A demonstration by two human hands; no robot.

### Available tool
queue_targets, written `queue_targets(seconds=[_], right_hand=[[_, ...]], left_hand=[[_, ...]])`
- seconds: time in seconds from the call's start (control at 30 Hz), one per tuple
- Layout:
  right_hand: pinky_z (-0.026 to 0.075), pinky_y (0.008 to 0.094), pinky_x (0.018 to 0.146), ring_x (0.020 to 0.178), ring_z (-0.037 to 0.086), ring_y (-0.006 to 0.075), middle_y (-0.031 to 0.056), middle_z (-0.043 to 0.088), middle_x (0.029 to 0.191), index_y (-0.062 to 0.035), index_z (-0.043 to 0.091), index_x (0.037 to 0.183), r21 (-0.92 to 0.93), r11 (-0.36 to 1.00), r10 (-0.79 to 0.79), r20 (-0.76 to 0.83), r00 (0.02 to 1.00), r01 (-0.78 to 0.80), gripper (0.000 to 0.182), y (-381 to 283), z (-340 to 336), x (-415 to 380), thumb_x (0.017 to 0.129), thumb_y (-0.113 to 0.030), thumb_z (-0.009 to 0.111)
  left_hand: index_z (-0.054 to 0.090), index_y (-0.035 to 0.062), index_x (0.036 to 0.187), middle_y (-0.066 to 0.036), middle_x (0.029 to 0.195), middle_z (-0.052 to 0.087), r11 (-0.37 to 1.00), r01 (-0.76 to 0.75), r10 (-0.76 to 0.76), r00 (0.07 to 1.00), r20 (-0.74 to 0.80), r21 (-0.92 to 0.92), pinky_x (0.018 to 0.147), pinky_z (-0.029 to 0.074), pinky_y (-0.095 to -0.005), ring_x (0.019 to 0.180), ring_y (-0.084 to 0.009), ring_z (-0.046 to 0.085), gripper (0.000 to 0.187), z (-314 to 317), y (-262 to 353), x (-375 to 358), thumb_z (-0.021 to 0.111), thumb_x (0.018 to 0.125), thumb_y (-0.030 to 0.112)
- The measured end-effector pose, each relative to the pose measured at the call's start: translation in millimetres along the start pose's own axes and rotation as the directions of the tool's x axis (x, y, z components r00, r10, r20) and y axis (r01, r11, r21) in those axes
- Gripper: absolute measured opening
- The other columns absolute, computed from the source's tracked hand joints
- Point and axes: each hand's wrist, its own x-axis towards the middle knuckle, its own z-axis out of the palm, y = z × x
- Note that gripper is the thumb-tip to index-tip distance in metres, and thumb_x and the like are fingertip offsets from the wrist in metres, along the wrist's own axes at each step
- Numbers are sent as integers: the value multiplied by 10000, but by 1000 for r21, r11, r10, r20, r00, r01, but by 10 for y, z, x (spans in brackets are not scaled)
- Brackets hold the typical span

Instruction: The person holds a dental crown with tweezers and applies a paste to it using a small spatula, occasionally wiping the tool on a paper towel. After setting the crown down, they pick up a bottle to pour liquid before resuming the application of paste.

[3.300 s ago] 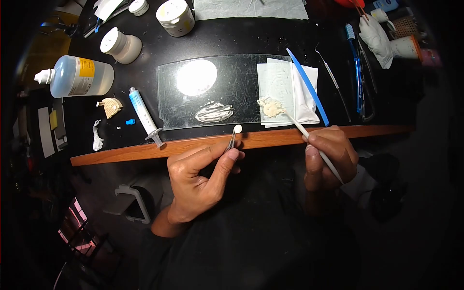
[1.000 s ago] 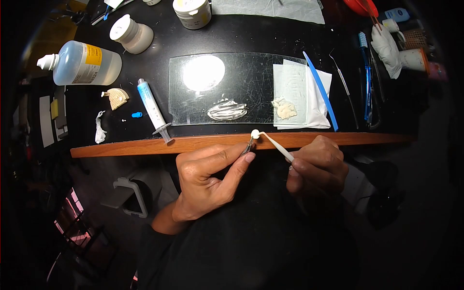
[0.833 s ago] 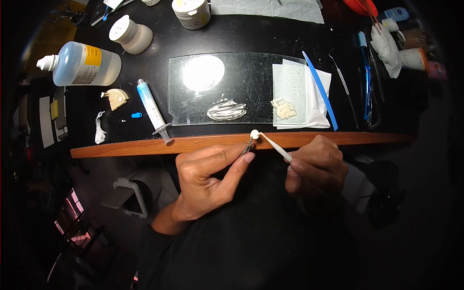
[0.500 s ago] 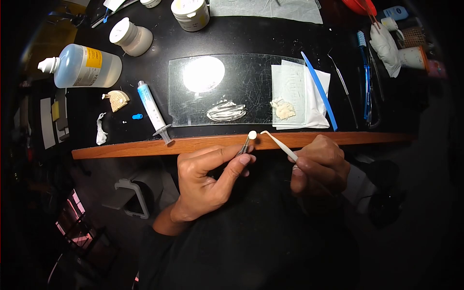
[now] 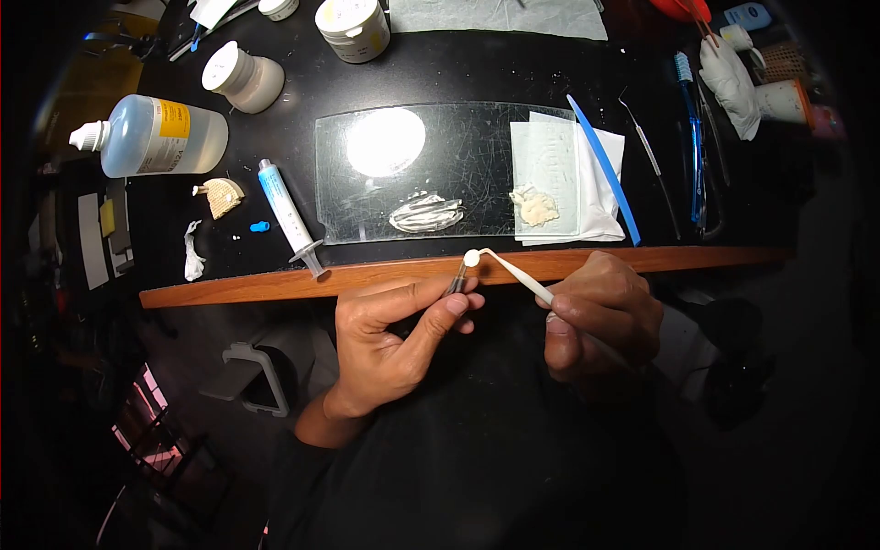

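My left hand (image 5: 390, 335) is closed on small metal tweezers (image 5: 457, 280). A small round white piece (image 5: 471, 258) sits at the tweezers' tip; I cannot make out its kind. My right hand (image 5: 607, 316) pinches a slim white dental hand tool (image 5: 524, 280) with a bent tip. That tip touches the right side of the white piece or lies just beside it. Both hands are in front of the wooden table edge (image 5: 367, 277). Beyond them lies a glass slab (image 5: 348, 206) with a smeared white paste (image 5: 426, 214) and a lump of cream-coloured paste (image 5: 534, 207) over white paper.
A capped syringe (image 5: 286, 206), a blue cap (image 5: 260, 225) and a dental model piece (image 5: 223, 197) lie left of the slab. A liquid bottle (image 5: 206, 137) and jars (image 5: 353, 32) stand behind. A blue spatula (image 5: 605, 174), a probe (image 5: 646, 147) and a blue brush (image 5: 692, 137) lie right.
The white tool's bent tip has moved left, up to the small white piece, closing the gap between them. My right hand has shifted slightly left; my left hand still holds the tweezers.
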Motion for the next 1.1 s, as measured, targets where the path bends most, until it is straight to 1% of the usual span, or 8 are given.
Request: queue_targets(seconds=[0.13, 0.23, 0.53, 0.63, 0.73, 0.83, 0.93, 1.1], right_hand=[[519, 268, 513, 685, 727, 155, 51, 698, 864, -33, 723, 1088, 15, 1000, -15, 21, 1000, 15, 295, 18, -30, -6, 805, 48, 733], [512, 267, 507, 685, 726, 151, 51, 698, 880, -33, 722, 1085, 44, 999, -31, 47, 998, 29, 278, 24, -58, -7, 815, 29, 743], [513, 272, 504, 682, 723, 147, 47, 694, 882, -32, 721, 1088, 16, 1000, -25, 53, 998, 25, 274, 21, -56, -17, 820, 18, 747], [519, 273, 507, 683, 723, 148, 47, 694, 881, -30, 720, 1097, 14, 1000, -20, 46, 999, 20, 289, 19, -54, -10, 815, 30, 741], [526, 274, 512, 685, 725, 149, 50, 696, 879, -30, 720, 1106, 14, 1000, -13, 24, 1000, 12, 295, 24, -48, -22, 819, 36, 742], [532, 272, 517, 689, 728, 150, 51, 698, 877, -33, 722, 1109, 10, 1000, -21, 25, 999, 20, 291, 27, -36, -8, 827, 31, 755], [532, 266, 519, 692, 735, 151, 48, 704, 879, -37, 725, 1110, 12, 999, -31, 27, 999, 31, 285, 35, -12, -17, 836, 20, 772], [522, 254, 518, 695, 748, 148, 41, 715, 890, -45, 729, 1117, 15, 999, -34, 26, 999, 34, 270, 32, 2, -13, 856, -4, 784]], left_hand=[[780, -93, 1127, -198, 948, 805, 994, -83, 84, 996, -1, 64, 708, 634, -303, 764, -210, 774, 176, 11, -46, 12, 715, 1006, 16], [782, -95, 1119, -194, 942, 806, 987, -112, 112, 994, 8, 112, 707, 630, -295, 760, -212, 777, 172, 11, -42, 15, 726, 992, 7], [785, -93, 1114, -189, 940, 807, 985, -111, 111, 994, 9, 135, 709, 625, -292, 754, -210, 776, 172, 11, -38, 16, 739, 982, 7], [780, -98, 1121, -188, 937, 806, 991, -90, 91, 996, -5, 103, 716, 630, -295, 756, -212, 776, 177, 25, -34, 10, 731, 992, 13], [772, -91, 1151, -184, 979, 808, 999, -22, 22, 1000, -3, -33, 701, 635, -266, 797, -183, 782, 175, 9, -30, -5, 717, 1001, -21], [757, -97, 1160, -186, 973, 803, 979, 100, -98, 995, 16, -179, 713, 639, -277, 797, -190, 783, 188, -45, -5, -58, 684, 1042, 30], [750, -98, 1166, -187, 956, 800, 971, 153, -153, 988, 14, -186, 721, 640, -282, 792, -191, 781, 206, -59, 48, -61, 671, 1058, 58], [753, -98, 1160, -185, 954, 800, 975, 116, -117, 993, 5, -187, 715, 636, -279, 778, -186, 777, 211, -34, 23, -55, 668, 1062, 69]])
